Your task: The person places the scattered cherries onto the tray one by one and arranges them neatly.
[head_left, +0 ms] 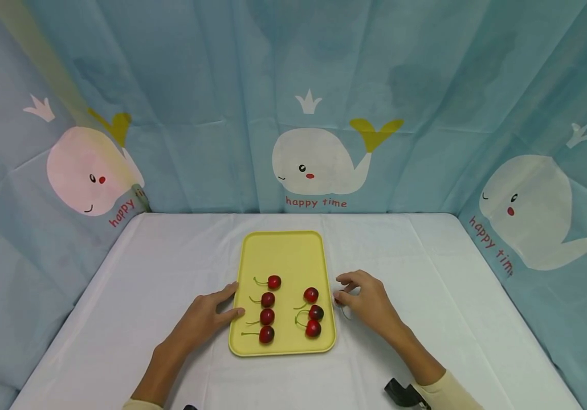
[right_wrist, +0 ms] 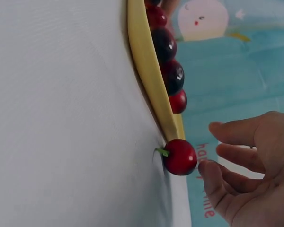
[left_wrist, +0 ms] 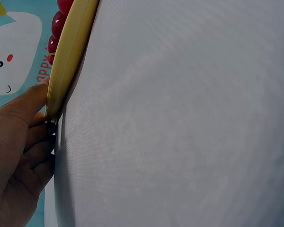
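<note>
My left hand point(head_left: 203, 316) holds the left edge of a yellow tray point(head_left: 283, 250), thumb over the rim and fingers along its outside, as the left wrist view also shows. My right hand point(head_left: 367, 299) is just off the tray's right edge, fingers spread. Close by its fingertips a red cherry point(right_wrist: 180, 157) with a green stem sits on the white cloth beside the tray; fingers partly cover it in the head view. Inside the tray, several cherries point(head_left: 267, 316) form a column on the left, stems pointing left. Three more cherries point(head_left: 316, 312) line the right side.
A white cloth point(head_left: 427, 273) covers the table. Blue curtains point(head_left: 211, 159) printed with whales surround it at the back and sides. A black device point(head_left: 401, 393) is near the right sleeve point(head_left: 447, 393).
</note>
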`<state>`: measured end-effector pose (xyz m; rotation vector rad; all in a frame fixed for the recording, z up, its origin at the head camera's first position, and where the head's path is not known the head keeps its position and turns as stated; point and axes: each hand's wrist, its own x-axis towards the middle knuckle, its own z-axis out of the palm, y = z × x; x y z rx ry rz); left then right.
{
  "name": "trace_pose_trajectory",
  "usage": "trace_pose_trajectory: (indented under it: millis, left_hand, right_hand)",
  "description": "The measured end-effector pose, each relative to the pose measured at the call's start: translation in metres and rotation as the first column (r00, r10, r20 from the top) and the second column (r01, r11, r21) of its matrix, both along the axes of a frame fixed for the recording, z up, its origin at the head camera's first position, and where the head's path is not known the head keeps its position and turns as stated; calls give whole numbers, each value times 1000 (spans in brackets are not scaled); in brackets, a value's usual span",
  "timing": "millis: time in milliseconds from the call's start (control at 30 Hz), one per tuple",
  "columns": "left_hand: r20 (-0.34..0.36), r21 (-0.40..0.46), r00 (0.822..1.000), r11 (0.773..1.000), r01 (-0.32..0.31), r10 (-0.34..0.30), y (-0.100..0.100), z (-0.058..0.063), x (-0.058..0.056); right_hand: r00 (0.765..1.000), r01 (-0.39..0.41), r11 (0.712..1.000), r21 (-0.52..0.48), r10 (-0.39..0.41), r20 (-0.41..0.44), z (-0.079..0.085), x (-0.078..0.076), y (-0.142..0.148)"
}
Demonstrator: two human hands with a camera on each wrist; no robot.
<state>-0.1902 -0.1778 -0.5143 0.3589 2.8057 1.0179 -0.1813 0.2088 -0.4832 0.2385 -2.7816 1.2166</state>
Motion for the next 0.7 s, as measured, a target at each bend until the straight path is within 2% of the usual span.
trace_pose_trajectory:
  millis: [467,700]
  left_hand:
    - [3,8,1000,1000,0,0,-1,-2,0]
    - [2,4,1000,1000,1,-1,-1,-2,-1]
  right_hand:
    - [1000,-4,1000,21,5,-2,-8,1,13]
    - [997,-27,999,17,26,68,-10,1,14]
